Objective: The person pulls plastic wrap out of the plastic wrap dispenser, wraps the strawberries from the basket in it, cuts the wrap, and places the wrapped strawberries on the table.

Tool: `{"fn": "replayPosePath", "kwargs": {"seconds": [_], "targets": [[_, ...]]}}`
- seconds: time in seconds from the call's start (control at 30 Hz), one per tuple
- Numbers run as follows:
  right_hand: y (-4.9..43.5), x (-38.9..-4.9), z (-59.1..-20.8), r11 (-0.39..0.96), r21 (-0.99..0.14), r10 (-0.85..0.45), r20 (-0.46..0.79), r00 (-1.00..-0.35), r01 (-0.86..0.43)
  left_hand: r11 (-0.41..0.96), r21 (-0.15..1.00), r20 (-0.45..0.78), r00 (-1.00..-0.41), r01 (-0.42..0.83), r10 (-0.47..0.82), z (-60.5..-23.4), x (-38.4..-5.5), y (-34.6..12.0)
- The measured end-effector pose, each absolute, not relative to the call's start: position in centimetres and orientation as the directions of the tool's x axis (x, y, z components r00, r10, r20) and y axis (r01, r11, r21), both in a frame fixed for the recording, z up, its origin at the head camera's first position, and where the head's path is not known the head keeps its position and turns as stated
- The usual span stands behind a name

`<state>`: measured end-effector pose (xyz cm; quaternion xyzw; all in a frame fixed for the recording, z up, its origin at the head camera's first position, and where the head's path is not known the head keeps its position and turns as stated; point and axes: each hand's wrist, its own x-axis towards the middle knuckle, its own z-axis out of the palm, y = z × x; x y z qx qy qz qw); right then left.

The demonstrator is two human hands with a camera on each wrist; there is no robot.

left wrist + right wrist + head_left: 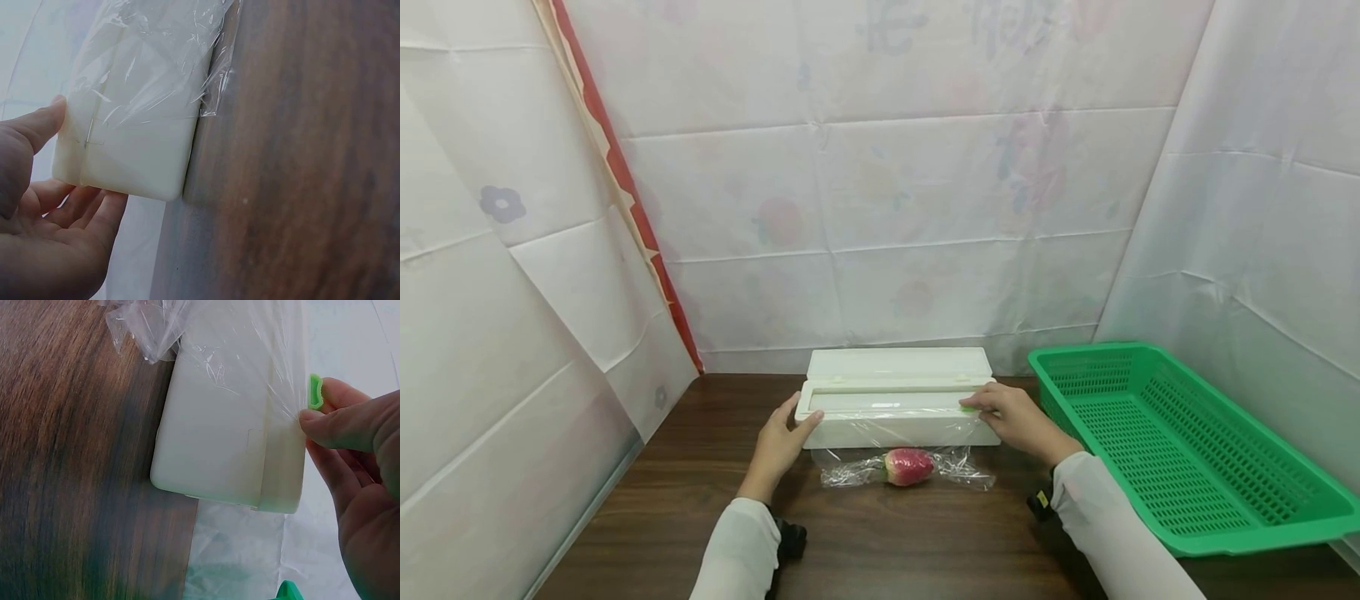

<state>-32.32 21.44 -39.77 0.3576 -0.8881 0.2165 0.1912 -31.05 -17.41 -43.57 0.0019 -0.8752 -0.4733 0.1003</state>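
A white cling film dispenser box (895, 431) stands on the table with its lid (898, 363) raised at the back. My left hand (781, 442) grips the box's left end, thumb on the top edge and fingers around the end face. At the right part of the top, my right hand (1018, 421) pinches a small green slider (315, 392) between thumb and forefinger. Clear cling film (156, 69) drapes over the box front. Just before the box lies a red and pale yellow fruit (909, 467), covered by film bunched on both sides.
To the right stands a large green plastic basket (1232, 542), close to my right forearm. White patterned sheeting (895, 183) walls the back and both sides. Dark wood tabletop (880, 550) shows in front of the fruit.
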Motion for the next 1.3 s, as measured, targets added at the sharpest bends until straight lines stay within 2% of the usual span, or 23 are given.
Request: {"fn": "replayPosePath", "kwargs": {"seconds": [0.23, 0.5, 0.8, 1.03, 1.3], "targets": [[21.0, -32.2, -39.6, 0.657, -0.262, -0.548, 0.477, -0.687, -0.707, 0.542, 0.835, 0.173, -0.980, 0.092, -0.099, -43.6, -31.0, -17.3], [19.6, -31.8, -39.7, 0.736, -0.325, -0.424, 0.464, -0.778, -0.594, 0.535, 0.838, 0.186, -0.977, 0.103, -0.104, -43.5, -30.9, -17.2], [18.6, -30.6, -39.9, 0.791, -0.309, -0.256, 0.616, -0.745, -0.527, 0.534, 0.839, 0.190, -0.976, 0.106, -0.104, -43.6, -31.0, -17.2], [18.4, -30.4, -40.4, 0.793, -0.299, -0.252, 0.632, -0.733, -0.531, 0.527, 0.841, 0.201, -0.974, 0.120, -0.100, -43.9, -31.0, -17.2], [18.6, -30.7, -40.9, 0.784, -0.317, -0.265, 0.606, -0.750, -0.533, 0.523, 0.843, 0.208, -0.972, 0.123, -0.106, -43.9, -31.1, -17.3]]}}
